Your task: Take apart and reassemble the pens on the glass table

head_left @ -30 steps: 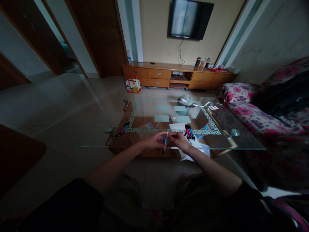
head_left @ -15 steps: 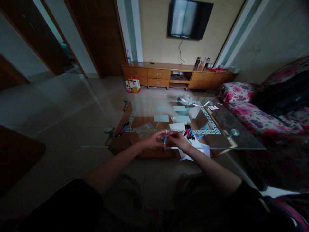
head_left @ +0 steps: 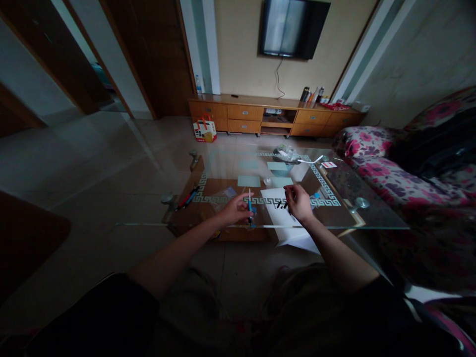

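Note:
My left hand (head_left: 237,210) is closed around a blue pen (head_left: 250,205), held upright over the near edge of the glass table, with a thin pale tip sticking up from it. My right hand (head_left: 298,202) is over the white paper (head_left: 273,208), its fingers curled in a pinch; what they hold, if anything, is hidden. It covers the row of red and blue pens. Small black pieces (head_left: 279,204) lie just left of its fingers. At the table's left side rests a bunch of red, blue and black pens (head_left: 187,198).
The glass tabletop (head_left: 223,213) has a patterned border. A bowl with crumpled plastic (head_left: 285,152) and a card (head_left: 329,165) are toward the back. A flowered sofa (head_left: 383,173) stands at right; a paper bag (head_left: 204,130) stands by the low cabinet (head_left: 243,114).
My right hand has left the pen and moved right, over the row of pens. The left hand has shifted slightly left, still holding the blue pen, which now stands more upright.

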Available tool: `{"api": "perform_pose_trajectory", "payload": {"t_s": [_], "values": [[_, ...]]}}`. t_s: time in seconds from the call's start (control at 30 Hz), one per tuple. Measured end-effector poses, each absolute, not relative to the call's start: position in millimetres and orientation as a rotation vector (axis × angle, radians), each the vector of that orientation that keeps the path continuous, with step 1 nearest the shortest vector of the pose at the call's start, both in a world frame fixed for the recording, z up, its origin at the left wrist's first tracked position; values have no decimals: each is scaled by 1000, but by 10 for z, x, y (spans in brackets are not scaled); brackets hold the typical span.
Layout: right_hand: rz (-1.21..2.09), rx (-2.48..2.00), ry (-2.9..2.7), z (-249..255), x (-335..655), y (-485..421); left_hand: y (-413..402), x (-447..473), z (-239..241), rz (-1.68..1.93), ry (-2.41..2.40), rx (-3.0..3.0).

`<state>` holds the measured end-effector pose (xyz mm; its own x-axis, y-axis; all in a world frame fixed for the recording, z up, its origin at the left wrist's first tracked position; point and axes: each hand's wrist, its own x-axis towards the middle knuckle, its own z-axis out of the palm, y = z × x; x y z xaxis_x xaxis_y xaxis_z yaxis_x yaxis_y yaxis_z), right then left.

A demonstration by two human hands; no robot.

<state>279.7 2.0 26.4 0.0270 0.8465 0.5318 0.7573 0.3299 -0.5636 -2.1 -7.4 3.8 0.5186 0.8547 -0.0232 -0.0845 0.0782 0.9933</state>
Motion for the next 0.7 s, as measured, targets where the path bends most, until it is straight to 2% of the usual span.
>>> {"api": "perform_pose_trajectory", "payload": {"t_s": [0.7], "values": [[21, -1516, -2314, 159, 2819, 22, -104, -15, 78, 814, 764, 1298]]}}
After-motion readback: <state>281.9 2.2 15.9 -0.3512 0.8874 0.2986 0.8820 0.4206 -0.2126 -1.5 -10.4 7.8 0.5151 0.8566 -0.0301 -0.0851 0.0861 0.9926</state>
